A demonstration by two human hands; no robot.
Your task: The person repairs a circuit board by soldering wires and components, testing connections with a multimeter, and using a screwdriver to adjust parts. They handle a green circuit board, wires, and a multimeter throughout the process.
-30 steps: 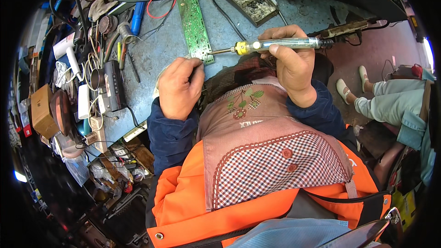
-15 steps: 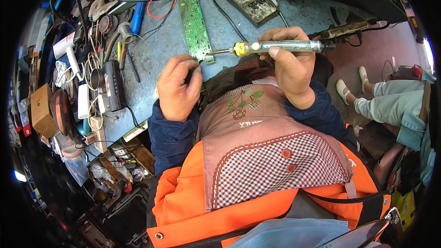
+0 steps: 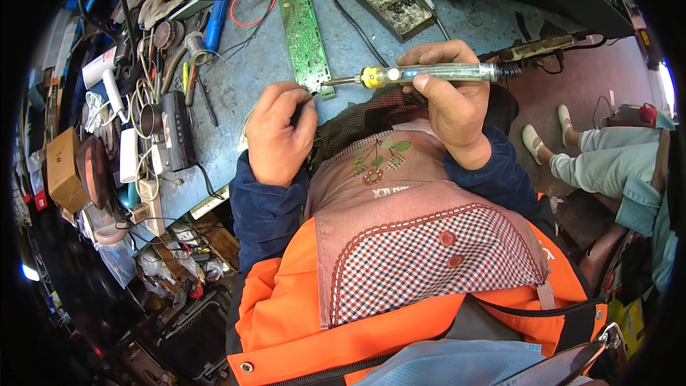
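The person's right hand [image 3: 454, 104] grasps the clear handle of a soldering iron [image 3: 454, 71] between thumb and fingers. The left hand [image 3: 280, 136], at seven o'clock from the iron's tip, has curled fingers; whether they pinch anything is hidden. The tip lies at the near end of the green circuit board [image 3: 300, 25], which runs from there toward between eleven and twelve; contact is too small to confirm. Working well here probably means a light, steady grip, brief heat on one spot, and left fingertips clear of the hot metal.

Counted: two hands, one iron, one board; farther out, one tray [image 3: 364, 10] at one o'clock, one blue tube-shaped tool [image 3: 219, 11] at ten, one wire coil [image 3: 196, 48] between nine and ten.
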